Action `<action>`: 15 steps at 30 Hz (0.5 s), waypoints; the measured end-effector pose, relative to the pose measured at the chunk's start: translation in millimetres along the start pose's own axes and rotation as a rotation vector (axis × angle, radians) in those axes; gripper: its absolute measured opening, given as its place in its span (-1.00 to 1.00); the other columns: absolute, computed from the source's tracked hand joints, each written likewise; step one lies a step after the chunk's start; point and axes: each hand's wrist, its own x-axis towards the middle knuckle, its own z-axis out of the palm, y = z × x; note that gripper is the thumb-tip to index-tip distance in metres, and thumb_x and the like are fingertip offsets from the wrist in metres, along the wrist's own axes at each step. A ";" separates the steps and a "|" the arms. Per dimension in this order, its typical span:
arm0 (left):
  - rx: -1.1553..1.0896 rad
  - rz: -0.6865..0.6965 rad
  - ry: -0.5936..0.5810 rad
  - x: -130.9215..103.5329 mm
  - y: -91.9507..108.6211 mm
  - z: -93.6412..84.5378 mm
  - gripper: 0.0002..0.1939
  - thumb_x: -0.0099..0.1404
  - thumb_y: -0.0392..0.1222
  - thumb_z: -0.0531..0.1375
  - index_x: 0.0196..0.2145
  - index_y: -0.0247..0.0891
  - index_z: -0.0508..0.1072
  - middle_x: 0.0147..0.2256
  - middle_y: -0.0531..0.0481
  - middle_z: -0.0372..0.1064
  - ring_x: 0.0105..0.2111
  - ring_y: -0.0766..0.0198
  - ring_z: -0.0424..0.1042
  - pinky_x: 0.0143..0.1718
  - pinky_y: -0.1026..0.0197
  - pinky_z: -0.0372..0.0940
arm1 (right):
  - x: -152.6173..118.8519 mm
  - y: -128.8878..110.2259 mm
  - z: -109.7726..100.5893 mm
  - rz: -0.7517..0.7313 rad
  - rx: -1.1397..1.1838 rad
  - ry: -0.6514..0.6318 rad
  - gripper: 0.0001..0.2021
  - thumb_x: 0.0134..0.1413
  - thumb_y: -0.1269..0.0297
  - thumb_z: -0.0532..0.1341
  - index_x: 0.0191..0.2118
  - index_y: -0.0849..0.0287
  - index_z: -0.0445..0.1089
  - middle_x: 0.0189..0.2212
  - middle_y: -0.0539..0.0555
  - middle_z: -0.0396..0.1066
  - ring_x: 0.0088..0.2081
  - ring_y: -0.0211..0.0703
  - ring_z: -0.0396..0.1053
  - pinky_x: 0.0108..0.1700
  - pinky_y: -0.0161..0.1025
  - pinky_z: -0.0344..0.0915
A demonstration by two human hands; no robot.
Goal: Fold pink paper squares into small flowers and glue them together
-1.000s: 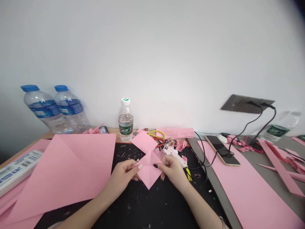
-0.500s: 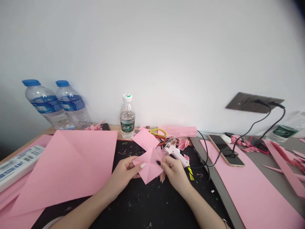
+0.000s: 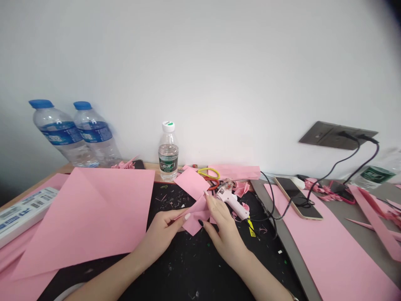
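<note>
A small creased pink paper square (image 3: 192, 225) is held between both hands above the black mat, its upper part folding up. My left hand (image 3: 166, 228) pinches its left corner between thumb and fingers. On its right side my right hand (image 3: 221, 219) grips the paper, fingers along the raised upper edge and thumb lower down on the face. Just behind lies another pink square (image 3: 191, 183). A white glue gun (image 3: 233, 203) rests to the right of my right hand, next to scissors with yellow and orange handles (image 3: 210, 172).
Large pink sheets (image 3: 94, 213) and a white box (image 3: 26, 213) lie left. A small water bottle (image 3: 168, 152) stands by the wall; two large bottles (image 3: 64, 133) lean at the back left. Right are a phone (image 3: 297, 198), black cables (image 3: 272, 196) and pink strips (image 3: 374, 221).
The square, flat and facing me before, now has its upper part bent up. My right hand has shifted left and its fingers have moved up along the paper's edge.
</note>
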 end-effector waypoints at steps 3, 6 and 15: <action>0.020 -0.013 0.051 0.2 0.5 0.4 -0.71 0.15 -0.03 0.19 -0.28 -0.22 0.60 -0.38 0.04 0.55 -0.26 0.05 0.47 -0.23 0.10 0.41 | -0.4 -1.4 0.2 -0.026 -0.044 -0.028 -0.32 0.17 0.41 0.08 0.32 0.00 -0.27 0.24 0.15 0.05 0.23 0.09 0.03 0.16 0.14 0.14; 0.016 -0.026 0.070 0.7 0.6 0.5 -0.71 0.14 -0.01 0.19 -0.36 -0.24 0.60 -0.46 0.05 0.53 -0.32 0.08 0.47 -0.28 0.13 0.42 | -0.4 -2.2 0.0 -0.029 -0.072 -0.066 -0.28 0.17 0.38 0.09 0.33 0.02 -0.34 0.27 0.14 -0.04 0.26 0.10 -0.04 0.19 0.14 0.10; 0.085 0.031 0.074 -0.3 -1.7 -2.8 -0.64 0.24 -0.07 0.13 -0.03 -0.14 0.46 -0.05 0.03 0.46 0.00 0.02 0.38 0.02 0.00 0.28 | -2.1 -3.8 0.2 -0.017 -0.029 0.018 -0.33 0.17 0.41 0.07 0.32 0.07 -0.26 0.26 0.16 -0.01 0.26 0.03 -0.04 0.21 0.08 0.08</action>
